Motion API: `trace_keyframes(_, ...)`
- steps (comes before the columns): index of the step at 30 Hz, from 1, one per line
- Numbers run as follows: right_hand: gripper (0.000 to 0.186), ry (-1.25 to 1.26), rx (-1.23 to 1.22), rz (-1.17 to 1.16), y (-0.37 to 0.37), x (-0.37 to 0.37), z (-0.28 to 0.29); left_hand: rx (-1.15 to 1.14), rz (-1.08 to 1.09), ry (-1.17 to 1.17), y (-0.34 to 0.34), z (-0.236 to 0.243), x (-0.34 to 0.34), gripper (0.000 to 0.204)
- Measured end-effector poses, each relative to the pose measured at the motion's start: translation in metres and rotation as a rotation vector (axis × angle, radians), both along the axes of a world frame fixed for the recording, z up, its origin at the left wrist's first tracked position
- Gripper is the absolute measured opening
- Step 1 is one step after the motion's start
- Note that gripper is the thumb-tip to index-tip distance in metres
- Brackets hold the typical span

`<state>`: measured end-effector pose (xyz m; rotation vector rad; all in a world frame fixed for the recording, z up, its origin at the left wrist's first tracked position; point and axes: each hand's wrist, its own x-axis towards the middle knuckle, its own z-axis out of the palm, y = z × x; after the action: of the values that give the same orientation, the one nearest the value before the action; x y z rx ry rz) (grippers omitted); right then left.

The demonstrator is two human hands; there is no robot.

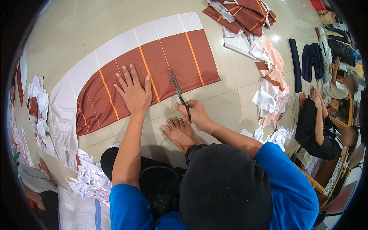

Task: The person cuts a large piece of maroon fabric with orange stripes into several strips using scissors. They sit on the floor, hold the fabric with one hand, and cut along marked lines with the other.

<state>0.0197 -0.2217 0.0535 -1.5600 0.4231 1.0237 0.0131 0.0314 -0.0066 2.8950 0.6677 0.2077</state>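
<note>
A long curved piece of brown fabric (128,103) with orange stripes and a white band (142,32) lies on the floor. My left hand (135,90) rests flat on the brown part, fingers spread. My right hand (193,115) grips black-handled scissors (177,86); their long blades point away from me and lie at a thin pale line in the fabric, near its lower edge. My bare foot (178,132) is on the floor just beside my right hand, below the fabric.
Heaps of cut fabric (247,13) lie at the upper right, with white scraps (88,174) at left beside white sacks (84,211). Co-workers (318,126) sit along the right among dark garments (310,61) and wooden furniture (322,176); another person (40,199) is at the lower left.
</note>
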Motion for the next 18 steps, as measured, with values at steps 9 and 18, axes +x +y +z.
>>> trace_keyframes(9, 0.039, 0.015, 0.02, -0.028, 0.0082, 0.0104, -0.0004, -0.007, 0.003, 0.021, -0.0003, 0.0014, 0.0, 0.082)
trace_keyframes(18, 0.038, 0.019, 0.022, -0.013, 0.0075, 0.0104, -0.0051, -0.002, 0.001, 0.006, 0.0001, -0.0006, -0.0002, 0.081)
